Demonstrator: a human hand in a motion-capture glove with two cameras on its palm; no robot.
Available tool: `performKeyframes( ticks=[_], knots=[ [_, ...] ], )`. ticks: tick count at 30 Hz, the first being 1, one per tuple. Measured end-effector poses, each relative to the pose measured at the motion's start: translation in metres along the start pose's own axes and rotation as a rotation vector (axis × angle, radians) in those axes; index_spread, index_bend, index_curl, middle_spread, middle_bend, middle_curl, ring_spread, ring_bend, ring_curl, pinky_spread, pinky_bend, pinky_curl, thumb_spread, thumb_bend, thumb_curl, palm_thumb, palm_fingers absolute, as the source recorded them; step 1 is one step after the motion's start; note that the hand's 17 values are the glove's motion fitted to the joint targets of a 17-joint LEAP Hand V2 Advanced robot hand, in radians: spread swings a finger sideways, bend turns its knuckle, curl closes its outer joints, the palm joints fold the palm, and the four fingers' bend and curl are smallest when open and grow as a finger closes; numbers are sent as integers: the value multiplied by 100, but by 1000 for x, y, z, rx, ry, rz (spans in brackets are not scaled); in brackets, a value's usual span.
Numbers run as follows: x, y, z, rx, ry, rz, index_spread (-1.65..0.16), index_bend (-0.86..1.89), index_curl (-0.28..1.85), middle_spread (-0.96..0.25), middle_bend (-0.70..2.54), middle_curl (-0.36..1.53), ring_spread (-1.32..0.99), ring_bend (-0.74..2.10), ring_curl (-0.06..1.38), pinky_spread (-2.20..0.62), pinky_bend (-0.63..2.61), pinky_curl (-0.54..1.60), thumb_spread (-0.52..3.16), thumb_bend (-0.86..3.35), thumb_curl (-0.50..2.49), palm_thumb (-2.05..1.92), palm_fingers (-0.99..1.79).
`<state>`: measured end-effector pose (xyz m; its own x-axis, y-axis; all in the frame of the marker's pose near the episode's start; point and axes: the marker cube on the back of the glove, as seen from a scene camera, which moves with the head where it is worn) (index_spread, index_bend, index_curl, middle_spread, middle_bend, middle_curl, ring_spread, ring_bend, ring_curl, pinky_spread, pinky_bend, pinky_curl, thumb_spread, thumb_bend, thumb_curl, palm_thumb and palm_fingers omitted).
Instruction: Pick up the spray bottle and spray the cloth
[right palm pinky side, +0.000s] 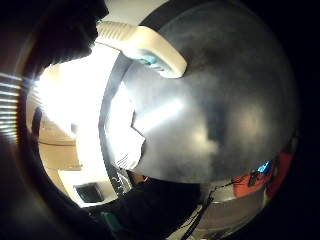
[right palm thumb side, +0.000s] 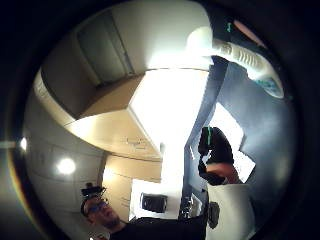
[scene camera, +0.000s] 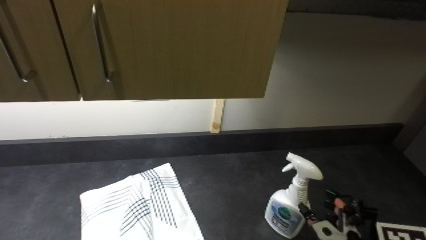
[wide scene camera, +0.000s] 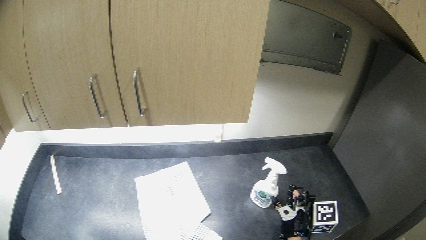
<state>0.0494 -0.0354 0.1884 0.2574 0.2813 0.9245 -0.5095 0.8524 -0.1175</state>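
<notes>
Early stage, nothing done yet. The spray bottle (scene camera: 290, 207) stands upright on the dark surface (scene camera: 233, 175), near-right, nozzle pointing left toward the cloth (scene camera: 136, 207). The cloth lies flat on the surface at near-left, well apart from the bottle, white with dark line pattern, looks dry as far as I can see.

My gloved right hand (scene camera: 338, 217) is just right of the bottle, low near the surface, close to the bottle's body. I can't tell whether my fingers are spread or curled, and I can't tell if they touch the bottle; it doesn't look lifted. The little finger side palm view shows the bottle's trigger head (right palm pinky side: 145, 47) close to my palm, with the cloth (right palm pinky side: 125, 132) further off on the surface.

Left to do, I judge: grasp the bottle, lift it, aim at the cloth, squeeze the trigger.
</notes>
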Motion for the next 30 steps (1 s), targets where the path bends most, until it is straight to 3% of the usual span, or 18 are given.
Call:
performKeyframes(
  ticks=[9, 24, 30],
  knots=[
    [73, -53, 27, 7, 64, 83, -28, 15, 27, 10, 19, 32, 10, 43, 35, 9, 66, 36, 98, 6, 48, 83, 49],
    [99, -53, 48, -6, 14, 99, -29, 19, 31, 5, 20, 36, 10, 38, 35, 11, 54, 34, 96, 0, 53, 91, 57],
    [100, -54, 60, -44, 35, 72, -26, 22, 34, 1, 28, 39, 5, 37, 35, 11, 41, 30, 92, 5, 57, 104, 83]
  ],
)
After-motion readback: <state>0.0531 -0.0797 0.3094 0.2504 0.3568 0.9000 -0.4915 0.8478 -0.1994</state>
